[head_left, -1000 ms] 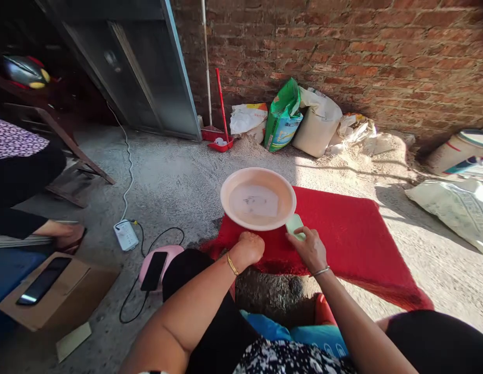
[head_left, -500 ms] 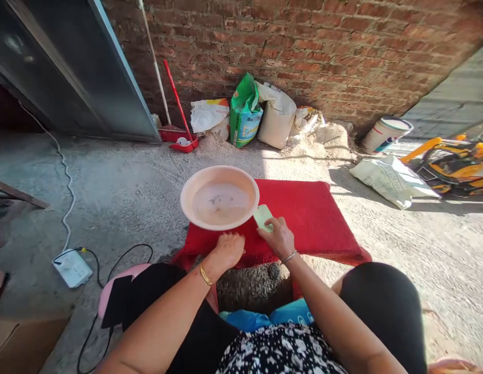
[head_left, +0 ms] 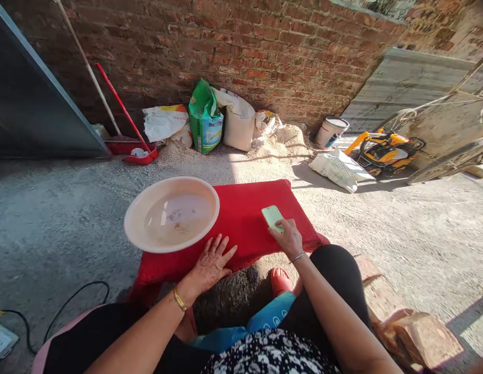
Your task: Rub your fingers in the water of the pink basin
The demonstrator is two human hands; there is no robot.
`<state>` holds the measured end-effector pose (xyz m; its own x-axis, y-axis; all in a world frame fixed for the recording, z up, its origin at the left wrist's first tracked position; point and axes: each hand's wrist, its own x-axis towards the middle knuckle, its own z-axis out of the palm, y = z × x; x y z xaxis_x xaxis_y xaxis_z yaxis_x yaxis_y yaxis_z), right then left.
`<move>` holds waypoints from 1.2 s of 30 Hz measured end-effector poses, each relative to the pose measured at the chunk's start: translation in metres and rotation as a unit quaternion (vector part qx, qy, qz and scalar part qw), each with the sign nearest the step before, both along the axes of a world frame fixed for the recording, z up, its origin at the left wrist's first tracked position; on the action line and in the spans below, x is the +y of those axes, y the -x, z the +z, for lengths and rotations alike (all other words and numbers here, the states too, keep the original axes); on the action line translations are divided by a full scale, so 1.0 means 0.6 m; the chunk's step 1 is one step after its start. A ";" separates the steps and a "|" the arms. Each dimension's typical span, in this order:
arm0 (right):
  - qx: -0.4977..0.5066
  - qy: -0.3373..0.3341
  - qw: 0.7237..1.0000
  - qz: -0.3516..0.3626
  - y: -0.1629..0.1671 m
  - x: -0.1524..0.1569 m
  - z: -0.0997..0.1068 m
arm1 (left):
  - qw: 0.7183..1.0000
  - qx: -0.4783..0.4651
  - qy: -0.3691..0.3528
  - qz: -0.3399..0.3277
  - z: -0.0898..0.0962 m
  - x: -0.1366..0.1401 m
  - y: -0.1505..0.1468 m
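My right hand (head_left: 288, 239) grips the near end of a pale green phone (head_left: 272, 217), thumb on one side and fingers on the other. The phone is over the right part of a red cloth (head_left: 245, 208) that covers a low table; whether it touches the cloth I cannot tell. My left hand (head_left: 210, 265) lies palm down at the cloth's front edge, fingers spread, holding nothing. Just beyond its fingertips, a wide pale pink basin (head_left: 134, 226) stands on the left of the cloth, with clear water and some dark bits at its bottom.
Against the brick wall stand a green sack (head_left: 206, 122), a white sack (head_left: 239, 124) and a red dustpan (head_left: 142, 156). A bucket (head_left: 330, 132), a flat white bag (head_left: 335, 169) and a yellow toy digger (head_left: 385, 150) are at right. Left, a power strip (head_left: 1, 337) lies on the ground.
My right hand has carried the phone rightward, away from the basin. My left hand has spread its fingers on the cloth. The view has swung right.
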<state>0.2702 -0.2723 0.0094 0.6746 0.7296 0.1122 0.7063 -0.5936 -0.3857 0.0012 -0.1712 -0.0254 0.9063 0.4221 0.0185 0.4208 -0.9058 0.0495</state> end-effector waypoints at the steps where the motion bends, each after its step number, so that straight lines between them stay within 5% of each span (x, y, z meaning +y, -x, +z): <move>1: 0.002 -0.008 0.999 0.050 0.014 0.004 -0.006 | 1.000 -0.003 -0.002 -0.012 -0.006 0.003 -0.004; 5: -0.007 -0.003 0.991 0.132 0.009 0.013 -0.019 | 1.000 -0.009 -0.013 -0.021 -0.016 0.019 -0.009; 10: 0.002 0.033 0.999 -0.037 -0.141 -0.028 -0.004 | 1.000 -0.012 -0.021 -0.009 -0.019 0.030 -0.007; 14: 0.018 -0.022 0.988 -0.153 -0.202 -0.053 -0.004 | 0.999 -0.024 -0.025 -0.012 -0.021 0.029 -0.008; 18: 0.020 -0.090 0.995 -0.032 -0.141 -0.032 -0.025 | 0.999 -0.033 -0.029 -0.018 -0.021 0.028 -0.008; 22: 0.031 -0.054 0.992 0.107 -0.072 -0.005 -0.035 | 0.999 -0.024 -0.022 -0.019 -0.016 0.027 -0.009; 25: 0.022 -0.003 0.995 0.096 -0.079 -0.001 -0.022 | 0.999 -0.017 -0.012 -0.025 -0.012 0.027 -0.010; 30: -0.021 0.001 0.999 -0.042 -0.121 0.002 0.011 | 1.000 -0.004 -0.001 -0.024 -0.008 0.025 -0.011; 36: 0.070 -0.101 0.984 0.132 -0.020 0.047 -0.006 | 0.999 0.026 0.039 -0.020 -0.002 0.020 -0.015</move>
